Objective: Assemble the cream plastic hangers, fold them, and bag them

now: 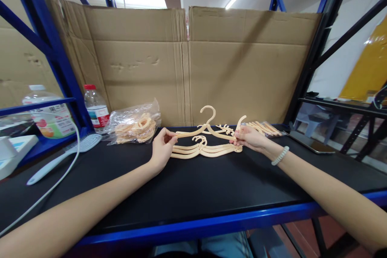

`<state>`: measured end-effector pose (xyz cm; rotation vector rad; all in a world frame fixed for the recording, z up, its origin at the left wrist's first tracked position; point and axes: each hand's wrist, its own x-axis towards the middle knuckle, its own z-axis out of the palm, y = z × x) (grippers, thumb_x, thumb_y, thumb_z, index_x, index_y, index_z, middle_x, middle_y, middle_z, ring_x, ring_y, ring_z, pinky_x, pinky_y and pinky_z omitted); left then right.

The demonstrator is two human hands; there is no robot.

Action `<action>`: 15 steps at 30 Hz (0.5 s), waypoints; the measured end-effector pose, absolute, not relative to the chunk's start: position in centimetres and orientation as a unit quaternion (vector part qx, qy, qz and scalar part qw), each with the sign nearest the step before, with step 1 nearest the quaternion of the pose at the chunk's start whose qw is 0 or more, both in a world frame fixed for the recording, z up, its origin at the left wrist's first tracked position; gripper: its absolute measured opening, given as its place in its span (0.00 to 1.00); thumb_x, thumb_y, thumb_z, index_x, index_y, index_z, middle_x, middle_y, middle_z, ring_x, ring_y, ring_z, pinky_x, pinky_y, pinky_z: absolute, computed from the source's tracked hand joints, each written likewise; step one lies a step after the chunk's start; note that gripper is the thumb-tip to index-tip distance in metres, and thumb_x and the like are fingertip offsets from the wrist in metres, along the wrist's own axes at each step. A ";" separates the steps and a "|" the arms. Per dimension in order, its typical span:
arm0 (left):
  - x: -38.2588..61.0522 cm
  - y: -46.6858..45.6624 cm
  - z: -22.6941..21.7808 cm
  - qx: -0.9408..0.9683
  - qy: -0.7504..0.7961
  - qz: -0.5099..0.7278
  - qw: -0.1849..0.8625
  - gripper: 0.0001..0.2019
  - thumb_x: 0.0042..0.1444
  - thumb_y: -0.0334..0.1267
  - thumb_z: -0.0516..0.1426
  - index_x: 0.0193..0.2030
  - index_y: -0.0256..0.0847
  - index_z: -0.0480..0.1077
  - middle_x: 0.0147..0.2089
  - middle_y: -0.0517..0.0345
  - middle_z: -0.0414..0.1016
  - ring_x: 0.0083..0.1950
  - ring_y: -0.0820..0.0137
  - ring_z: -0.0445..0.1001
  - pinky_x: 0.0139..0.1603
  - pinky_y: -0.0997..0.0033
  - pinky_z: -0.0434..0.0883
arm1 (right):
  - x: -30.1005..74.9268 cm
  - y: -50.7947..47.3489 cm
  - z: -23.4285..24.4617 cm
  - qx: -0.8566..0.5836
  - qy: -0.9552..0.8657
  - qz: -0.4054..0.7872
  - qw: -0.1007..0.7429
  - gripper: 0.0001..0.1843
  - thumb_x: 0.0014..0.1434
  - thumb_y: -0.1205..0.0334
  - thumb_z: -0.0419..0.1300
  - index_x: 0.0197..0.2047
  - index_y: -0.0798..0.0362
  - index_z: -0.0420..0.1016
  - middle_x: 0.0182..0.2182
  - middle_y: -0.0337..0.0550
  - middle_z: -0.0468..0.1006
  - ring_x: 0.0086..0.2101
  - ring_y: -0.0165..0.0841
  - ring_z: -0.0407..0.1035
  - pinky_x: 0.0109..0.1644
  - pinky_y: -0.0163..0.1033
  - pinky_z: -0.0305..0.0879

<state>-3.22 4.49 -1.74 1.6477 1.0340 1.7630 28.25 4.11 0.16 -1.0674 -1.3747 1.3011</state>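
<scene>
A beige clothes hanger (pixel 216 133) is held up by both ends, its hook pointing upward. My left hand (pixel 163 148) pinches the left arm tip between thumb and fingers. At the other end, my right hand (pixel 250 137) grips the right arm; a short curved beige piece (pixel 241 121) sticks up from those fingers, and I cannot tell whether it is joined to the hanger. Just below and nearer to me, several matching hangers (pixel 186 155) lie side by side on the black tabletop (pixel 193 193). Small beige parts (pixel 225 129) show behind the held hanger, partly hidden.
At the back left lies a clear bag (pixel 137 127) of beige pieces, beside a red-capped bottle (pixel 96 109). A hairbrush (pixel 69 154) and a white cable (pixel 68 169) are at left. Beige strips (pixel 266 129) and a phone (pixel 313 143) lie right. Cardboard (pixel 242 68) walls the back.
</scene>
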 end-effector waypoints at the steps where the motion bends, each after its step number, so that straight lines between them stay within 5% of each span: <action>1: -3.2 4.5 -1.8 0.607 0.384 0.647 0.255 0.07 0.43 0.36 0.60 0.26 0.39 0.64 0.27 0.61 0.70 0.30 0.70 0.70 0.35 0.70 0.67 | 28.1 4.1 0.2 -0.438 -0.558 0.526 0.469 0.11 0.57 0.74 0.58 0.29 0.53 0.60 0.20 0.38 0.70 0.27 0.31 0.74 0.28 0.31 0.71; 8: -3.7 4.6 -1.1 0.654 0.412 0.585 0.246 0.08 0.45 0.38 0.57 0.27 0.40 0.61 0.26 0.61 0.69 0.28 0.70 0.70 0.32 0.71 0.65 | 27.8 3.9 0.3 -0.438 -0.558 0.509 0.488 0.11 0.57 0.75 0.57 0.30 0.53 0.59 0.20 0.37 0.69 0.26 0.31 0.74 0.27 0.31 0.71; 15: -4.6 3.5 1.7 0.889 0.339 0.303 -0.056 0.07 0.57 0.40 0.52 0.39 0.42 0.67 0.31 0.55 0.72 0.32 0.65 0.71 0.36 0.68 0.62 | 27.8 3.9 0.4 -0.434 -0.562 0.499 0.496 0.11 0.58 0.74 0.57 0.29 0.52 0.59 0.20 0.37 0.69 0.26 0.30 0.73 0.27 0.31 0.71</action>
